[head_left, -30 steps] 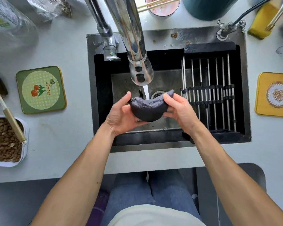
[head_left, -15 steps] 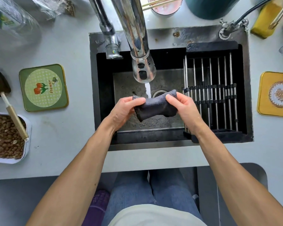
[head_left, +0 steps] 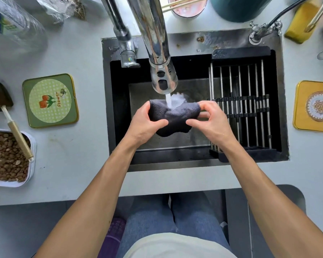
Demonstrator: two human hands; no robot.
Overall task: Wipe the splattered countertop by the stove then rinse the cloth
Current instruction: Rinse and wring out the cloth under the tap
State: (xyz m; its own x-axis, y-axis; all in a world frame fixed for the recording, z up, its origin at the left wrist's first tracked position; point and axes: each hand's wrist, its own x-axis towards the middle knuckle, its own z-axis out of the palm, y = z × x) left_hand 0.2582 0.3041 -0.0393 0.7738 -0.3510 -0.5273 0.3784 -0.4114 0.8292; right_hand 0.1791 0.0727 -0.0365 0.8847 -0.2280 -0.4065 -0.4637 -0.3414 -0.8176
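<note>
Since the earlier frame, the cloth [head_left: 172, 116] is raised into the stream, its long axis spanning left to right; each end is pinched by the left hand [head_left: 145, 123] and right hand [head_left: 211, 121] over the sink [head_left: 175, 155].

Green coaster [head_left: 50, 100]: flat on the counter left of the sink, printed "Flower".
Yellow coaster [head_left: 314, 106]: on the counter at the right.
Tray of brown pellets [head_left: 7, 158]: left edge, a brush [head_left: 0, 99] handle resting on its rim.
Drying rack [head_left: 241, 103]: spans the sink's right half.
Yellow sponge [head_left: 299, 22]: top right.
</note>
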